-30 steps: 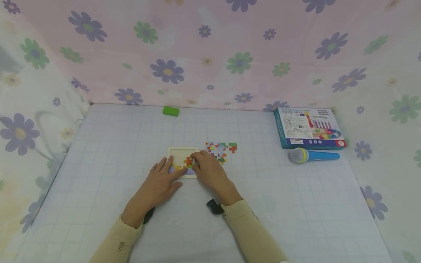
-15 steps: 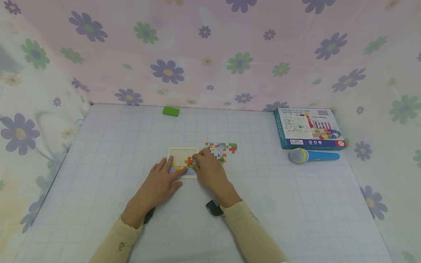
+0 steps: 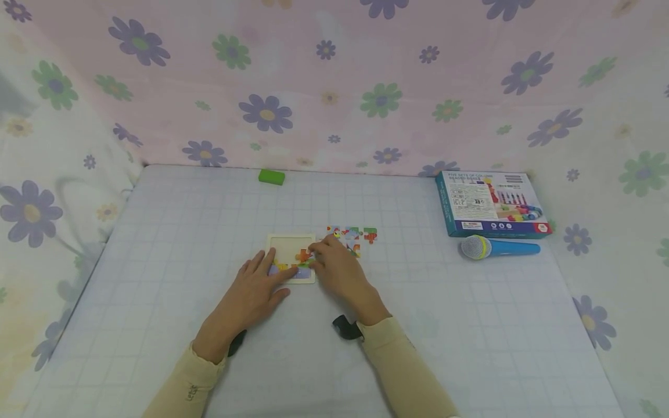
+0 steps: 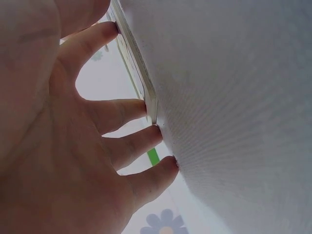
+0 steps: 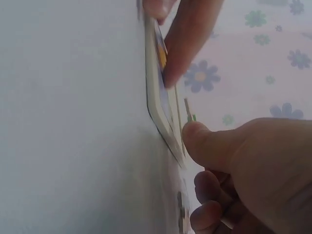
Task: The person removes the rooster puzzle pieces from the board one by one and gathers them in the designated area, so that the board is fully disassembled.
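A small wooden puzzle tray (image 3: 290,237) lies on the table, with several pieces in its lower part. My left hand (image 3: 251,293) spreads over its left side with straight fingers, the index finger resting on the lower pieces. In the left wrist view, the fingertips of my left hand (image 4: 92,141) touch the tray's edge and the table. At the tray's right side, my right hand (image 3: 340,276) pinches an orange and green puzzle piece (image 3: 303,255). The right wrist view shows that piece (image 5: 188,109) edge-on and tilted above the tray, at the thumb of my right hand (image 5: 243,156).
Loose puzzle pieces (image 3: 352,233) lie just right of the tray, partly hidden by my right hand. A green block (image 3: 272,177) stands at the back edge. A boxed toy set (image 3: 493,203) and a blue toy microphone (image 3: 502,247) lie at the right.
My right hand has shifted slightly right, and the pinched piece has moved a little right with it. My left hand stays in place on the tray.
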{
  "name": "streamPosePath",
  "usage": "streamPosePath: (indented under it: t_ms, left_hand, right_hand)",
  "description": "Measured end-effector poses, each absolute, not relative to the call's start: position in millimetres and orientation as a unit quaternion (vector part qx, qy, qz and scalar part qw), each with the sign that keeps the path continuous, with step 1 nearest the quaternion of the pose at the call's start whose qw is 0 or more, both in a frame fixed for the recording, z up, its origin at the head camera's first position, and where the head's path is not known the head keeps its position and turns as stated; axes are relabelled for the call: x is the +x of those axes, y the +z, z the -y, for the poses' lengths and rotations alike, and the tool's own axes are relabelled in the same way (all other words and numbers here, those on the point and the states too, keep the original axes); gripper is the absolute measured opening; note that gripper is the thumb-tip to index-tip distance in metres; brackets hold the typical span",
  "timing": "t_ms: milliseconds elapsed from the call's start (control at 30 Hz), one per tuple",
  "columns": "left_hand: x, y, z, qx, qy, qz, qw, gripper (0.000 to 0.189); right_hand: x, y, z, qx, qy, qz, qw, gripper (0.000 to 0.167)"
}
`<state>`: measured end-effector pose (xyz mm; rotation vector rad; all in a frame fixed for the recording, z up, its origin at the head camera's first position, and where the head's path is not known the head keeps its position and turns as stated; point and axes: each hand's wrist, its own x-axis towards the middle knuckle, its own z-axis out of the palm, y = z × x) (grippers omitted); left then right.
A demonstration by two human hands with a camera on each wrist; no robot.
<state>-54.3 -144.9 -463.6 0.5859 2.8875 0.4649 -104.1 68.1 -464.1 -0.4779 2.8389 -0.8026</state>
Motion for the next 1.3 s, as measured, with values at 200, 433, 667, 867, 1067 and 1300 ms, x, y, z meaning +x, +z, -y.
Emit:
streamPosePath:
  t_ms: [200,433,667,867,1067,1300]
  left_hand:
    - [-54.4,-465.9,144.9,0.198,0.155,-0.965,0.077,0.047]
    - [-53.9,-467.3,145.3,0.195,0.155,-0.965,0.078,0.047]
    - [-52.6,-465.9,145.8,0.190,0.160,-0.965,0.080,0.046]
    - [-52.4,-466.0,146.1,0.191,0.162,-0.965,0.077,0.046]
    - [-53.3,-465.5,146.0,0.191,0.161,-0.965,0.082,0.046]
    - [-54.2,-465.6,145.9,0.187,0.164,-0.965,0.088,0.046]
  right_hand:
    - [-110.1,-465.2,-90.5,-0.181,-0.252,-0.948,0.076,0.029]
    - [-116.2,-460.3,-122.7,-0.155,-0.268,-0.945,0.108,0.028]
    - [-122.9,-455.4,-151.9,-0.149,-0.280,-0.940,0.128,0.027]
    - [-125.1,-453.4,-172.4,-0.138,-0.282,-0.941,0.125,0.029]
    - [-126.0,-452.6,-184.7,-0.125,-0.284,-0.943,0.124,0.031]
    - [-126.1,-454.2,-194.3,-0.093,-0.286,-0.943,0.141,0.035]
